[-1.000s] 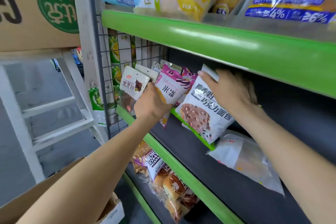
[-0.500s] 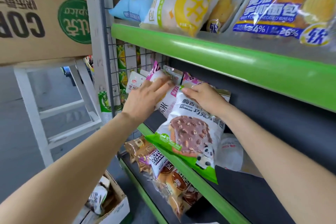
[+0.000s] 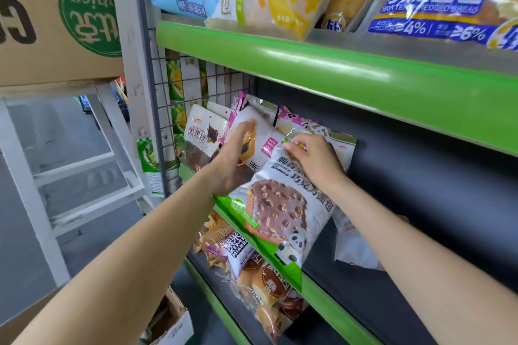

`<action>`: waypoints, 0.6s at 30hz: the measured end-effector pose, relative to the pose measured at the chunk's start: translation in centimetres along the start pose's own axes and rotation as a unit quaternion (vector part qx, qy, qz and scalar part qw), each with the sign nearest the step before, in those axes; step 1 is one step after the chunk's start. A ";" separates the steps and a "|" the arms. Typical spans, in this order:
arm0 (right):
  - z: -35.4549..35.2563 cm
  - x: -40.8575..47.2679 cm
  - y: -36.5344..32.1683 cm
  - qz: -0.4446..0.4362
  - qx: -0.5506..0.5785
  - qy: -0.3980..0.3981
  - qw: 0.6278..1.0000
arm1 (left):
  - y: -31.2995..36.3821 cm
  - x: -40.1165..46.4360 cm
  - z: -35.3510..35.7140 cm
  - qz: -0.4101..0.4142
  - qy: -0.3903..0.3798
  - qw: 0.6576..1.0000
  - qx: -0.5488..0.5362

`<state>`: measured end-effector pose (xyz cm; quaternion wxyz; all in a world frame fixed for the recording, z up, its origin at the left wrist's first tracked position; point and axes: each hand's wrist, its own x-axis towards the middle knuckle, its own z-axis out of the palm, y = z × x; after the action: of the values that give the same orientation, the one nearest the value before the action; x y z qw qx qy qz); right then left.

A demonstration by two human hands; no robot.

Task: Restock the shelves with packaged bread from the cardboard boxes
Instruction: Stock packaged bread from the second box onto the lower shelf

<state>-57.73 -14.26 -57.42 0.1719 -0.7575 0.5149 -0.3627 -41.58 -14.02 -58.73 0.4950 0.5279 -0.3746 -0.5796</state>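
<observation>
A white and green chocolate bread pack (image 3: 280, 204) with a panda print stands on the middle shelf (image 3: 322, 291), its bottom hanging over the green front edge. My right hand (image 3: 314, 159) pinches its top edge. Just left of it, my left hand (image 3: 232, 159) grips a pink and white bread pack (image 3: 260, 131), fingers curled over its front. That pack leans against more pink packs behind it. A white pack with dark fruit bread (image 3: 200, 134) stands at the shelf's left end by the wire grid.
A pale pack (image 3: 353, 249) lies flat on the middle shelf under my right forearm. The upper shelf (image 3: 308, 64) carries several bread packs, and the lower shelf holds bun packs (image 3: 266, 288). An open cardboard box (image 3: 173, 319) sits on the floor; another box (image 3: 56, 22) rests on a white rack at left.
The chocolate pack has come forward and now stands at the shelf edge, my right hand shifting to its top. My left hand went from touching the left packs to gripping the pink one.
</observation>
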 end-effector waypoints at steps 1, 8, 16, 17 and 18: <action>0.0 0.0 0.1 -0.007 0.008 -0.002 1.000 | -0.1 0.0 0.4 -0.001 0.002 1.000 0.002; -2.7 1.5 1.9 -0.022 -0.133 0.061 0.989 | -0.7 5.4 0.1 0.082 0.194 0.956 0.206; -3.7 2.8 0.1 -0.042 -0.208 0.082 0.974 | -0.9 9.0 2.7 0.194 0.185 0.877 0.399; -3.5 2.8 0.0 -0.049 -0.235 0.076 0.968 | -1.2 9.4 2.9 0.194 0.180 0.879 0.396; -3.4 2.8 0.0 -0.057 -0.263 0.066 0.961 | -1.6 9.8 3.2 0.192 0.171 0.885 0.389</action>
<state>-59.62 -16.34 -54.04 -0.0893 -0.7784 0.5583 -0.2728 -44.59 -23.41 -62.08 0.4081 0.6863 -0.5739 -0.1817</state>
